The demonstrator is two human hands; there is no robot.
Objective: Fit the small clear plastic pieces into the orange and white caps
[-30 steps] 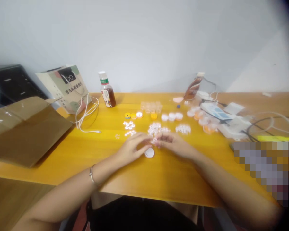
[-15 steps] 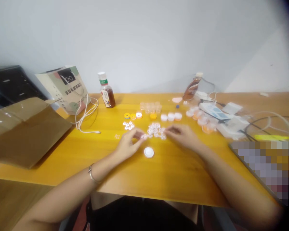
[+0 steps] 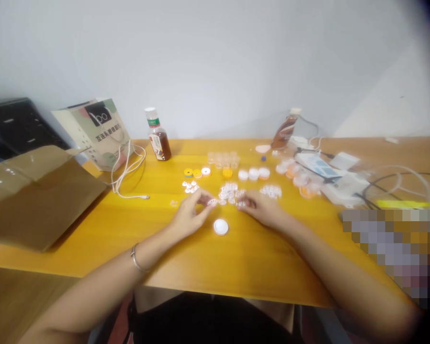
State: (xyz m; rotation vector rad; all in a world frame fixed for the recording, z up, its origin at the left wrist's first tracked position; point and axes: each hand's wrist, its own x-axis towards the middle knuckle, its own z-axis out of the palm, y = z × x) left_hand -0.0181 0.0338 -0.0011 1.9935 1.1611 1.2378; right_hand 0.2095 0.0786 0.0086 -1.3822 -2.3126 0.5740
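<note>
My left hand [image 3: 190,214] pinches a small white slotted disc [image 3: 211,202] between thumb and fingertips. At the right edge of a heap of similar white pieces [image 3: 228,191], my right hand [image 3: 264,208] has its fingertips closed on or against one piece [image 3: 241,204]; blur hides the exact grip. In front of both hands a round white lid-like disc [image 3: 221,227] lies flat. Smaller white parts [image 3: 189,187] sit beyond my left hand, and another white cluster [image 3: 271,191] lies behind my right. Farther back are yellow and white rings [image 3: 188,173], a yellow cap [image 3: 227,173] and white caps [image 3: 253,174].
Clear little cups [image 3: 223,159] stand at the back. A tea-coloured bottle [image 3: 159,142] and a leaning brown bottle [image 3: 285,130] are near the wall. Left are an open cardboard box [image 3: 46,200], a paper bag [image 3: 103,136] and a white cable [image 3: 123,174]; right, a white power strip [image 3: 347,188].
My right hand has moved left and slightly down to the heap's edge, uncovering the white cluster behind it. My left hand keeps its pinch on the slotted disc, nearly still.
</note>
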